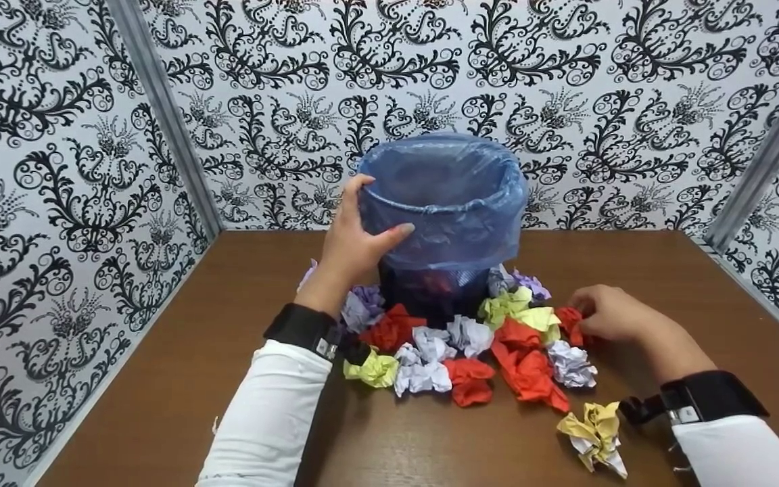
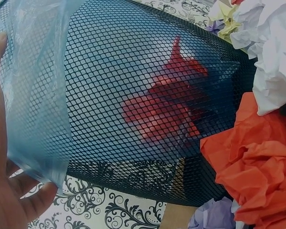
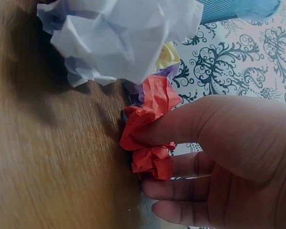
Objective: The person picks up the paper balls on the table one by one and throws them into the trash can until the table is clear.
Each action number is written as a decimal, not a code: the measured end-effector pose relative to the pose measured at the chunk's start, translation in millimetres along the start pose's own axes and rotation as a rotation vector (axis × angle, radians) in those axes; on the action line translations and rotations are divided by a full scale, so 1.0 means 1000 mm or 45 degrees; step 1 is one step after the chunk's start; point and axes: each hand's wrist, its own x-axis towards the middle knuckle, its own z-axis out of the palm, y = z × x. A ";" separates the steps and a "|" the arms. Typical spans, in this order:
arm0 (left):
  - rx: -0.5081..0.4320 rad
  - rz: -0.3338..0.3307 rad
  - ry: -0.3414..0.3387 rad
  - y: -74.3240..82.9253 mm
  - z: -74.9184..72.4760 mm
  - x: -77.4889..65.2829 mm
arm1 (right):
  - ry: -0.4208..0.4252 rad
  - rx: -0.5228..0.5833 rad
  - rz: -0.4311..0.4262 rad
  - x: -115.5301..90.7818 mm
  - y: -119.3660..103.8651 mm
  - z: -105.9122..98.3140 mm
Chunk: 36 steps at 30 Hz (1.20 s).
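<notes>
A dark mesh wastebasket (image 1: 399, 291), lined with a translucent blue bag (image 1: 457, 240), stands on the table. My left hand (image 1: 352, 243) grips its left side near the rim, thumb across the front and fingers round the back. Through the mesh in the left wrist view, crumpled red paper (image 2: 162, 105) shows inside. To the right of the basket, my right hand (image 1: 612, 314) pinches a red crumpled paper ball (image 3: 152, 114) close to the tabletop. A white crumpled paper ball (image 1: 571, 364) lies just in front of that hand.
Several more crumpled papers ring the basket's base, among them a yellow-green ball (image 1: 370, 370), a red ball (image 1: 469, 382) and a purple ball (image 1: 531, 284). A golden-yellow ball (image 1: 592, 436) lies nearer the front. Patterned walls (image 1: 268, 122) border the brown table (image 1: 186, 352).
</notes>
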 end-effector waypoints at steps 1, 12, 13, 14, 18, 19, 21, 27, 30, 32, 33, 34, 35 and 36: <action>-0.003 0.007 -0.002 0.000 0.000 0.000 | 0.003 -0.002 -0.012 0.000 0.000 0.000; -0.014 0.033 -0.002 -0.002 0.000 0.001 | 0.019 -0.016 -0.025 0.002 0.001 -0.002; -0.012 0.031 -0.002 -0.002 0.000 0.001 | 0.014 -0.009 -0.025 0.001 0.001 -0.002; -0.010 0.029 -0.004 -0.002 0.000 0.001 | 0.011 -0.003 -0.027 0.001 0.001 -0.003; -0.004 0.027 -0.007 -0.002 0.001 0.000 | 0.006 0.020 -0.027 -0.001 0.004 -0.005; -0.001 0.027 -0.006 -0.002 0.001 0.000 | 0.007 0.024 -0.032 -0.001 0.005 -0.006; 0.002 0.024 -0.005 -0.002 0.001 0.000 | 0.010 0.035 -0.024 -0.002 0.006 -0.007; 0.010 0.008 -0.005 -0.001 0.001 0.000 | 0.067 0.056 -0.007 -0.007 0.007 -0.016; 0.009 0.012 -0.006 -0.001 0.001 0.000 | 0.121 0.068 -0.014 -0.011 0.003 -0.021; 0.020 0.015 -0.001 -0.002 0.001 0.000 | 0.151 0.086 -0.018 -0.014 0.001 -0.026; 0.025 0.015 0.001 -0.002 0.002 0.000 | 0.162 0.095 -0.016 -0.015 0.000 -0.028; 0.027 0.016 0.003 -0.002 0.002 0.000 | 0.170 0.106 -0.016 -0.016 -0.002 -0.030; 0.031 0.016 0.004 -0.002 0.002 0.000 | 0.179 0.112 -0.017 -0.018 -0.003 -0.032; 0.037 0.015 0.005 -0.002 0.002 0.000 | 0.191 0.114 -0.009 -0.019 -0.004 -0.034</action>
